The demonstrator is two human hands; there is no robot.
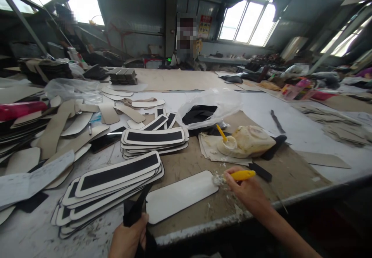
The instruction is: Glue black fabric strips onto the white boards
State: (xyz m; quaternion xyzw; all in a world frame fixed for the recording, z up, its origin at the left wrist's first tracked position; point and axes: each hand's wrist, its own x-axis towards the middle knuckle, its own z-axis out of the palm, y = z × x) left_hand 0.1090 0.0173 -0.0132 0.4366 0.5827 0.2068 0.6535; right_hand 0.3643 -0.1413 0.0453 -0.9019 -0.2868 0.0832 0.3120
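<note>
A white rounded panel (181,198) lies on the brown board at the front. At its right end, my right hand (240,186) is closed around a yellow-handled brush (244,175), its whitish bristles touching the panel's edge. My left hand (129,233) grips black strips (136,211) beside the panel's left end. To the left lies a fanned stack of white pieces with black centres (119,174); a second such stack (155,136) sits behind it. A cut-open pale container (252,140) behind my right hand has a yellow stick (221,133) standing in its opening.
A clear plastic bag (229,101) with black pieces stands behind the stacks. Beige and white cut pieces (55,130) and a dark phone (107,140) cover the left side. More pieces (334,122) lie at the right. The table's front edge (203,229) runs close below both hands.
</note>
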